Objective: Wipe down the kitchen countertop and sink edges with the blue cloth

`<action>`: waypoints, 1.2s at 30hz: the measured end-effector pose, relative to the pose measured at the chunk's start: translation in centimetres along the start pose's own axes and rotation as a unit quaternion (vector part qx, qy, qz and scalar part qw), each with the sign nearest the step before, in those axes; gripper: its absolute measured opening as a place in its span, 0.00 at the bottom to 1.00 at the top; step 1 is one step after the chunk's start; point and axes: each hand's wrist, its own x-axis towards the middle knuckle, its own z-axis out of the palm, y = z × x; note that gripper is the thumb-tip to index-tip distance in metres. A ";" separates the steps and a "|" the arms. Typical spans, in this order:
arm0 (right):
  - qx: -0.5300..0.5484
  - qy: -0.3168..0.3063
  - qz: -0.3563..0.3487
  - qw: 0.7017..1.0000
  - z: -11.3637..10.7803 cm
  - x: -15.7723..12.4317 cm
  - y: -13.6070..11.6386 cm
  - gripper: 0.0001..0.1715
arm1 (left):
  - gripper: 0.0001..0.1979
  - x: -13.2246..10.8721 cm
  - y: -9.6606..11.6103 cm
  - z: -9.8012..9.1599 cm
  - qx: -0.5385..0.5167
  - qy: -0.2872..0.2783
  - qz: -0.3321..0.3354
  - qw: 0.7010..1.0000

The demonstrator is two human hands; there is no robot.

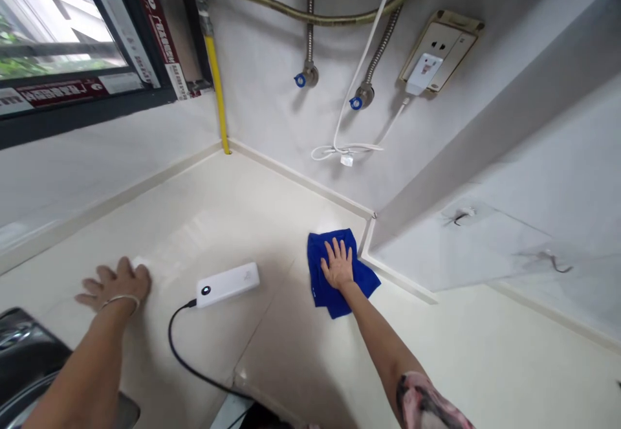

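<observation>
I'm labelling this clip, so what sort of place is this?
Probably a home kitchen: a pale countertop runs into a corner, a yellow pipe and two blue-handled water valves stand on the wall above it, and the right hand presses a blue cloth flat on it.

Our right grip point(338, 264) lies flat on the cloth point(330, 299), which sits on the desk point(233, 209) just before the corner where the wall steps out. Left of the cloth lies the power bank point(228, 284), and its cable point(171, 341) runs from its left end toward us. Further left, our left grip point(116, 283) rests on the desk. On the wall behind, two valves point(305, 76) hang left of the wall socket point(440, 50). The pipe point(217, 86) stands in the far corner, right of the window point(53, 28).
</observation>
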 end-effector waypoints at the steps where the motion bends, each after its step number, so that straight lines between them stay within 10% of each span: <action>1: -0.006 -0.007 0.021 1.000 -0.1 0.4 -0.1 0.38 | 0.41 -0.3 -0.3 0.3 0.012 0.023 -0.050 0.998; 9: -0.036 -0.049 0.108 0.992 -1.0 3.4 -0.1 0.41 | 0.38 -4.0 -1.5 -0.1 0.061 0.051 -0.196 0.977; 23: 0.017 -0.008 0.141 0.990 0.7 14.8 2.7 0.43 | 0.39 -8.7 -0.8 0.0 0.025 0.059 -0.201 0.978; 28: 0.020 0.010 0.151 0.988 0.8 17.4 -2.0 0.44 | 0.38 -9.1 -0.7 0.3 0.028 0.085 -0.194 0.977; 36: 0.022 -0.015 0.041 0.999 0.1 23.9 -17.0 0.43 | 0.36 -9.4 -0.8 0.7 0.048 0.082 -0.206 0.974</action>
